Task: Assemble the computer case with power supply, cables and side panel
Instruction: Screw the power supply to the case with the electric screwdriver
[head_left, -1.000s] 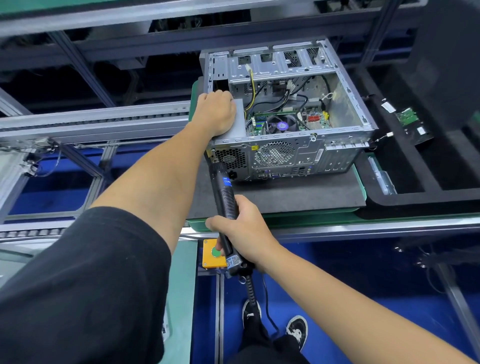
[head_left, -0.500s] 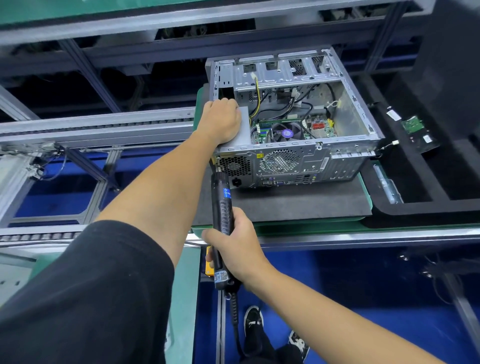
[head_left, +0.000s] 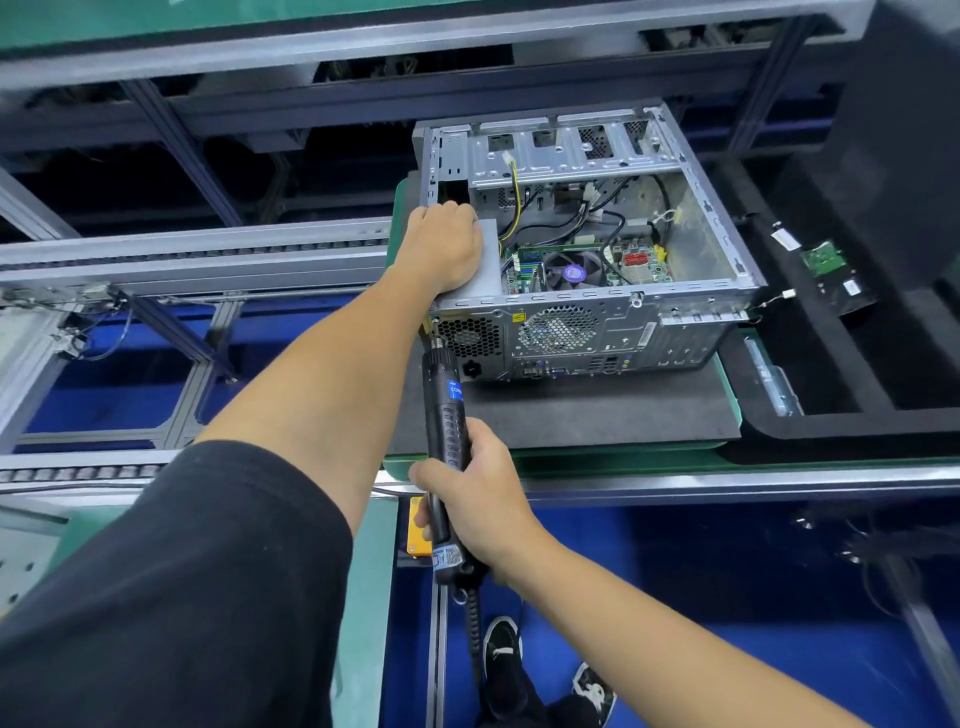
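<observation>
An open grey computer case (head_left: 691, 312) lies on its side on a dark mat (head_left: 597, 410), rear panel facing me, motherboard and cables visible inside. A grey power supply (head_left: 488, 260) sits in the case's near left corner. My left hand (head_left: 444, 247) rests on top of it, fingers curled over its far edge. My right hand (head_left: 475, 501) grips a black electric screwdriver (head_left: 447, 415), whose tip touches the rear panel's upper left corner by the power supply grille.
A black foam tray (head_left: 831, 364) to the right holds a green circuit board (head_left: 823, 257) and a metal bracket (head_left: 771, 382). A roller conveyor (head_left: 197, 257) runs off to the left. A yellow button box (head_left: 418, 525) sits below the mat's front edge.
The screwdriver tip stays at the rear panel's upper left corner and my left hand stays on the power supply. Only the camera view has shifted slightly.
</observation>
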